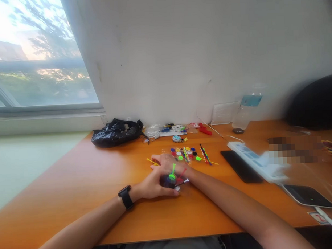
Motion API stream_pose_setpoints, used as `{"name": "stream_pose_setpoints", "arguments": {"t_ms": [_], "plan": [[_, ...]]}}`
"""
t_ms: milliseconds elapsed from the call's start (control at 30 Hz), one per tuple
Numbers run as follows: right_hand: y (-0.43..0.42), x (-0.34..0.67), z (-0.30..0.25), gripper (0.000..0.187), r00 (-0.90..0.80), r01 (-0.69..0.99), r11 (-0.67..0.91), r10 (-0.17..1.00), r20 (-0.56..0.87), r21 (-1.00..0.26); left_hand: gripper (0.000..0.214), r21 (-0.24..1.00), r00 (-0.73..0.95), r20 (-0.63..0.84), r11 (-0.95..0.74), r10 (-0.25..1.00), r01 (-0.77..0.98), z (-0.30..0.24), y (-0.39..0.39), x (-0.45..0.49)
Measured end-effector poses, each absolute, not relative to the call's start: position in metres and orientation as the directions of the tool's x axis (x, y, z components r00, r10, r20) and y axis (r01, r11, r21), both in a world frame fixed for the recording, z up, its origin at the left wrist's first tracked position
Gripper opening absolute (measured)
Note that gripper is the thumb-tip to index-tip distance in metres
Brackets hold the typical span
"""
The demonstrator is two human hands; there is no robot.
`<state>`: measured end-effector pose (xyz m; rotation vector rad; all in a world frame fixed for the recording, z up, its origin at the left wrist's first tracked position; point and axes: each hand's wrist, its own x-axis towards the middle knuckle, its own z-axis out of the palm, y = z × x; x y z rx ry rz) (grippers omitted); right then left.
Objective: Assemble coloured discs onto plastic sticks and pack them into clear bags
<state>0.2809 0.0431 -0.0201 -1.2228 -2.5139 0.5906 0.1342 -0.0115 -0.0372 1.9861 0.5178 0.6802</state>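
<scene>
My left hand (153, 185), with a black watch on the wrist, rests on the orange table (83, 185) and is closed around a small dark toy piece with a green peg (172, 174) and a red stick poking out. My right hand (167, 163) lies just behind it, fingers curled onto the same piece. Behind the hands lies a scatter of small coloured discs and sticks (187, 154). A yellow stick (152, 161) lies left of my right hand.
A black plastic bag (115, 132) sits at the back by the wall, with small packets and a red part (204, 130) next to it. To the right are a water bottle (246, 114), a black phone (240, 166), a white power strip (257, 161) and another phone (307, 196).
</scene>
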Motion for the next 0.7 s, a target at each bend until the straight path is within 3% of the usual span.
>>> {"name": "stream_pose_setpoints", "arguments": {"t_ms": [700], "plan": [[0.0425,0.281,-0.0201,0.023,-0.597,0.694,0.555,0.799,0.065,-0.458,0.062,0.889,0.756,0.231,-0.449,0.612,0.093,-0.0407,-0.0111,0.1343]]}}
